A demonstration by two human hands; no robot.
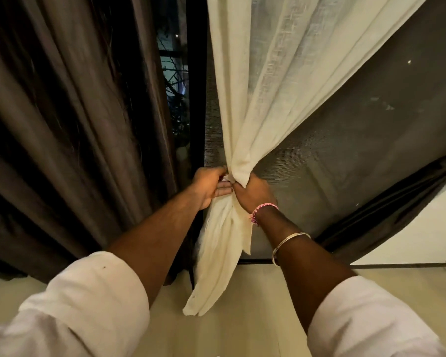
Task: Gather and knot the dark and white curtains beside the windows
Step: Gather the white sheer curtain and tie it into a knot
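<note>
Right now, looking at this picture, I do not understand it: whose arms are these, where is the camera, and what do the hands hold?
There is no machine here. A person wears one camera on the head, so you look forward and down along their own two arms in white sleeves.

Both hands grip the white curtain where it is gathered into a bunch. The left hand holds the bunch from the left, and the right hand, with a pink thread band at the wrist, holds it from the right. The loose end hangs below them.

The dark curtain hangs at the left, untouched. Between the curtains you see a dark window.
</note>
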